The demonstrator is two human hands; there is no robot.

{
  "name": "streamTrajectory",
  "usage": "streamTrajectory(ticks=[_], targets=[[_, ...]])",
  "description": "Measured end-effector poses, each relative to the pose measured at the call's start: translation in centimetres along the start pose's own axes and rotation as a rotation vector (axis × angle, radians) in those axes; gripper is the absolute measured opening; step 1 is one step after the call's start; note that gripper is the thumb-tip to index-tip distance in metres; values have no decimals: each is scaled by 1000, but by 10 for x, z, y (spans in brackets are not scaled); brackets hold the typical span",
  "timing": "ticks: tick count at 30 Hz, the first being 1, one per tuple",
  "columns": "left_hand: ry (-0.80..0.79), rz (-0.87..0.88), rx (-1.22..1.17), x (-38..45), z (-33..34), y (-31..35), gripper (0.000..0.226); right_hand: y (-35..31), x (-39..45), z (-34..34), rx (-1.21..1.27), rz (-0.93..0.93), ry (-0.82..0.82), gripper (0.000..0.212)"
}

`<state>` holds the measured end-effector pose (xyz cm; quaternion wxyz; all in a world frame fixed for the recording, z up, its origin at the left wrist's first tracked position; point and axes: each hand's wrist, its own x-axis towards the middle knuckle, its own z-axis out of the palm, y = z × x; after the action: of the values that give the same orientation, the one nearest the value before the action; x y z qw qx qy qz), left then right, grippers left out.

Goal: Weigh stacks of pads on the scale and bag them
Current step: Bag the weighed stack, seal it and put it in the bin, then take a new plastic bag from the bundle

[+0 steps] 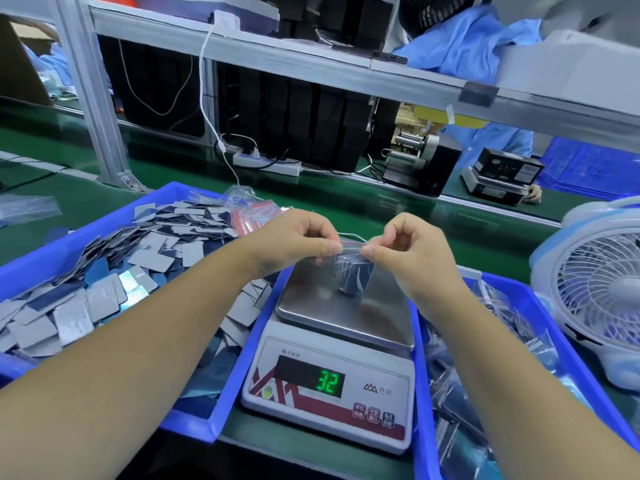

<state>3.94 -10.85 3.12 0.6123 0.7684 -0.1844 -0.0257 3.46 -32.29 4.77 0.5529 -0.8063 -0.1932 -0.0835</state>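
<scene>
Both hands are raised over the scale point(332, 358), pinching the top edge of one small clear bag point(349, 263) between them. The left hand point(294, 242) nips the left end of the red-lined zip strip between thumb and forefinger, remaining fingers curled; the right hand point(412, 252) nips the right end likewise. The grip stretches the mouth taut, which in my judgement is for pressing the seal closed.

One stack of pads point(355, 278) hangs inside the bag, its lower end at or just above the pan; contact cannot be confirmed. The display point(330, 382) reads 32. Whether that figure reflects the bag's weight or hand pressure cannot be told.

Two blue bins flank the scale on the green counter point(346, 202). The left bin point(194, 420) holds loose pads point(104, 282), too many to count, kept within reach of the left hand, with a bundle of unused bags point(249, 211) at its far end. The right bin point(540, 306) holds filled bags point(460, 393), number unclear, presumably placed there for drop-off by the right hand.

One white fan point(602, 292) stands at the right edge. Across the counter, another person's hand rests beside a second scale point(498, 183).

Judgement: weighing of this stack appears done; sealing is in hand, transfer to the right bin not yet done.
</scene>
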Motion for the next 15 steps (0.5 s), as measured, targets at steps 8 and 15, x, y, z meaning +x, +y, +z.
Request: streamTrajectory(ticks=[8, 15], targets=[[57, -63, 156, 10, 38, 15, 11, -2, -16, -30, -21, 105, 136, 32], [32, 12, 204, 9, 70, 15, 9, 34, -46, -92, -361, 351, 206, 14]])
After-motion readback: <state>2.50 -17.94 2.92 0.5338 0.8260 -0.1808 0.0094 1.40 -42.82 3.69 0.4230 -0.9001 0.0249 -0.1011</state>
